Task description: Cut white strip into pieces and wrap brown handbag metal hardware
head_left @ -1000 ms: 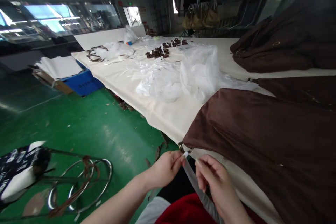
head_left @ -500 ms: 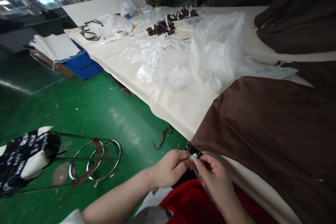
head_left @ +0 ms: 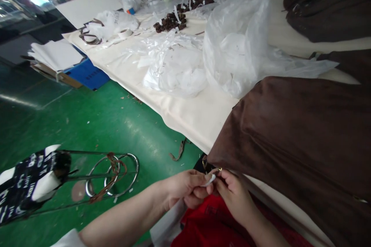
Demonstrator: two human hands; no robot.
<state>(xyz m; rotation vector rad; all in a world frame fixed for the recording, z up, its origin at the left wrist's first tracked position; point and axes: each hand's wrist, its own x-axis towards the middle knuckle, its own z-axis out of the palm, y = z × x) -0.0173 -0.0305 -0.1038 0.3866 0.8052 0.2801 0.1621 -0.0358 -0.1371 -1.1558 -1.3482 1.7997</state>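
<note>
A brown bag [head_left: 290,123], soft and leather-like, lies along the table's near edge with its corner close to both hands. My left hand [head_left: 191,189] is closed, pinching a narrow white strip [head_left: 211,180] between thumb and finger. Right beside it, my right hand [head_left: 233,193] is closed in a pinch against a small gold-coloured metal fitting [head_left: 219,169] by the bag's corner. Its fingers hide most of what they hold. The two hands nearly touch, just above my red garment [head_left: 199,220].
Crumpled clear plastic bags [head_left: 176,65] lie on the cream-covered table [head_left: 185,114]. Behind them sit bundled brown straps [head_left: 169,22] and a white tape roll [head_left: 125,33]. A metal-ringed stool [head_left: 137,170] and a blue box [head_left: 92,74] stand on the green floor.
My view has tilted downward. My right hand came in to meet the left at the white strip, then shifted to the metal fitting. The left still holds the strip, which now points up and right.
</note>
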